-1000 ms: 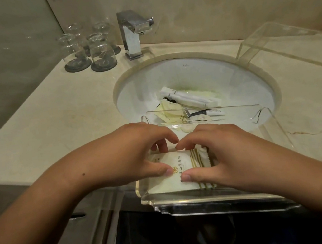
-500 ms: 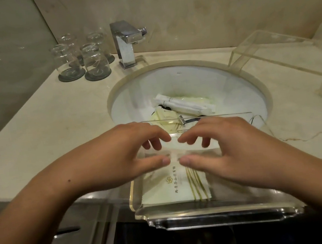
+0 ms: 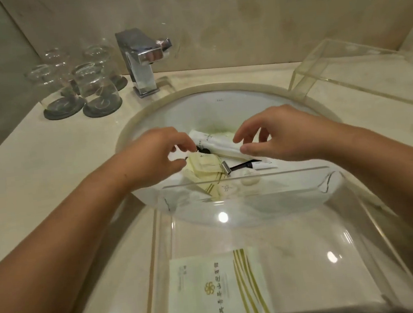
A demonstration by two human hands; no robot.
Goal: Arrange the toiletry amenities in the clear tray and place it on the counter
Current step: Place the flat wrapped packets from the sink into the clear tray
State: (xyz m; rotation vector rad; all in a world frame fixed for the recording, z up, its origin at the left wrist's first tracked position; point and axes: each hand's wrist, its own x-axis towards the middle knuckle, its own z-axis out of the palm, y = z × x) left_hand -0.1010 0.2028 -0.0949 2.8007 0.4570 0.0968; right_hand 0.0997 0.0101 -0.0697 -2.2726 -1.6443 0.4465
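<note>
A clear tray [image 3: 300, 243] sits at the counter's front edge, its far wall reaching over the sink [image 3: 220, 106]. One flat white packet [image 3: 218, 291] with a gold logo and green stripes lies in the tray's near left part. In the basin lie a long white packet [image 3: 221, 145], a pale yellow packet [image 3: 205, 165], a razor [image 3: 237, 167] and two round soaps [image 3: 250, 178]. My left hand [image 3: 159, 156] hovers over the yellow packet with loosely curled fingers and holds nothing. My right hand [image 3: 275, 135] is over the long white packet, thumb and fingers apart, its thumb tip close to the packet.
Several upturned glasses [image 3: 97, 89] stand on dark coasters at the back left. A chrome faucet [image 3: 141, 58] rises behind the basin. A clear acrylic stand [image 3: 360, 66] occupies the counter at the right. The beige counter [image 3: 48, 174] stretches to the left.
Both hands let go of the striped packet, which now lies in the tray, and moved forward over the items in the basin.
</note>
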